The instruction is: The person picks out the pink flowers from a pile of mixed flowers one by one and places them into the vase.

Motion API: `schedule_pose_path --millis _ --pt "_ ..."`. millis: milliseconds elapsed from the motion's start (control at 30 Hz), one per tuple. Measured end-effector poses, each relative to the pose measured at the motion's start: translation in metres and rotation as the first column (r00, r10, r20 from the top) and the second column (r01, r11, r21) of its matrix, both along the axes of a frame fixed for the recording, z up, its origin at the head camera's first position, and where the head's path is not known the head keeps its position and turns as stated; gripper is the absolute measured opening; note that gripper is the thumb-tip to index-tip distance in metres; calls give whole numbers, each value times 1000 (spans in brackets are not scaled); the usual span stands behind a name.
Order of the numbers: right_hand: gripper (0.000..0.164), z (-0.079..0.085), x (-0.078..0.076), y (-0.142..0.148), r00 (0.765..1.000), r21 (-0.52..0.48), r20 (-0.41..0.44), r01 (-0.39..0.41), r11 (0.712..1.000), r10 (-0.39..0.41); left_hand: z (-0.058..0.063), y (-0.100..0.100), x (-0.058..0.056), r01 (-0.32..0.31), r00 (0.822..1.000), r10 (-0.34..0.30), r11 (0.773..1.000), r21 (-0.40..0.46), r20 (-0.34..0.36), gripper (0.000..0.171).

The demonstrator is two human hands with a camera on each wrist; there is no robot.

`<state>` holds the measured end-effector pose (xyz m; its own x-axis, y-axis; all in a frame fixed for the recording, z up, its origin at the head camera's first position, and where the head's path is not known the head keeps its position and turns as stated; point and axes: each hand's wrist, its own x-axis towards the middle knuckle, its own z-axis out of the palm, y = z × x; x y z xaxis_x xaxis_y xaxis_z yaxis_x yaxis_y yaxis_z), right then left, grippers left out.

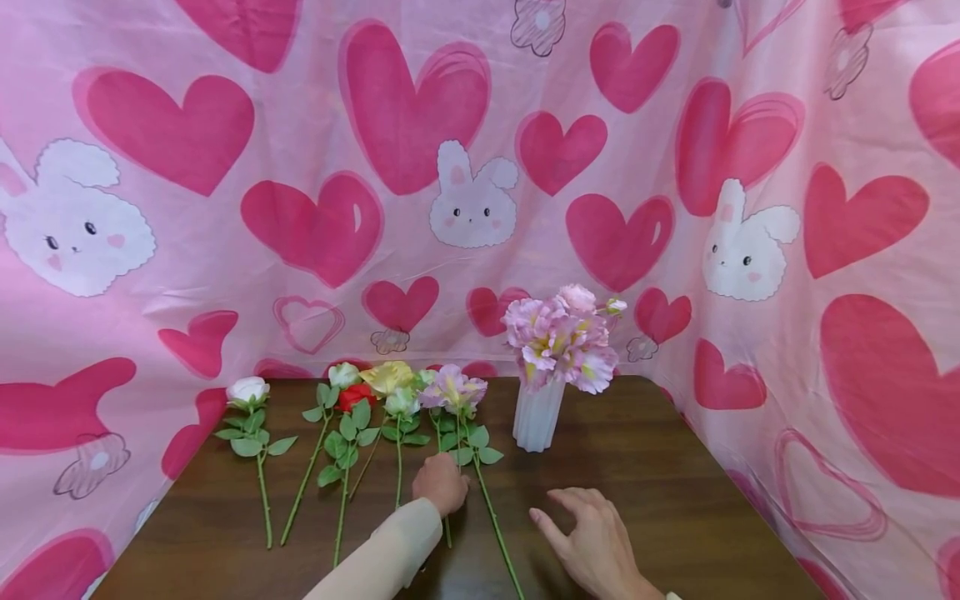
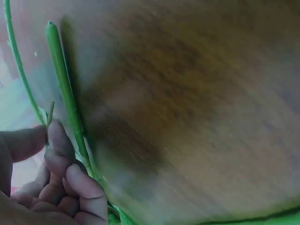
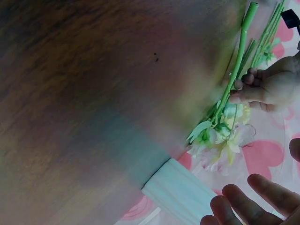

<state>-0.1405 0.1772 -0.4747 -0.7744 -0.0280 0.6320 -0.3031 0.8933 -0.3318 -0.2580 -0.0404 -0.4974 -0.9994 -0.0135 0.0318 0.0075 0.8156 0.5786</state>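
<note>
My left hand point(image 1: 441, 485) is low over the table among the flower stems. In the left wrist view its thumb and index finger pinch a thin green stem point(image 2: 50, 111), beside a thicker green stem point(image 2: 65, 84). The bloom on the pinched stem cannot be told. A lilac flower point(image 1: 453, 388) with a long stem point(image 1: 495, 523) lies just to the right of that hand. My right hand point(image 1: 592, 540) hovers with fingers spread and nothing in them, in front of a white ribbed vase point(image 1: 537, 421). Pink-lilac flowers point(image 1: 558, 342) stand in the vase.
Left of my left hand lie a white rose point(image 1: 247, 390), a red rose point(image 1: 354, 397), a yellow flower point(image 1: 387, 377) and several other leafy stems. The brown wooden table point(image 1: 645, 467) meets a pink heart-and-rabbit cloth point(image 1: 405, 233) behind and at both sides.
</note>
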Motion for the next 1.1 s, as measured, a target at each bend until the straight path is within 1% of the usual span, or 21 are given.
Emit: schedule_pose_path --millis 33,100,167,300,467,633,900,1100 --pt "32 0 0 0 1000 -2 3 0 1000 0 1 -1 0 -17 1000 17 1000 19 6 36" --pt "32 0 0 0 1000 -3 7 0 1000 0 4 -2 1 -43 999 44 997 57 -4 39" --pt "31 0 -1 0 1000 -4 11 0 1000 0 6 -4 2 -54 998 56 995 88 -20 44" --pt "32 0 -1 1 1000 -3 23 0 1000 0 10 -8 6 -42 997 50 989 138 -53 51" --pt "33 2 -1 0 1000 -7 26 -5 1000 5 14 -13 13 -22 997 37 982 190 -74 47" --pt "33 3 -2 1 1000 -8 8 -9 1000 9 19 -17 19 -8 996 25 982 188 -88 38" --pt "33 2 -2 1 1000 -11 -4 -11 1000 11 20 -22 31 25 993 0 980 199 -122 35" --pt "32 3 -5 1 999 -13 -21 -25 1000 24 23 -29 39 44 991 -18 979 200 -130 25"
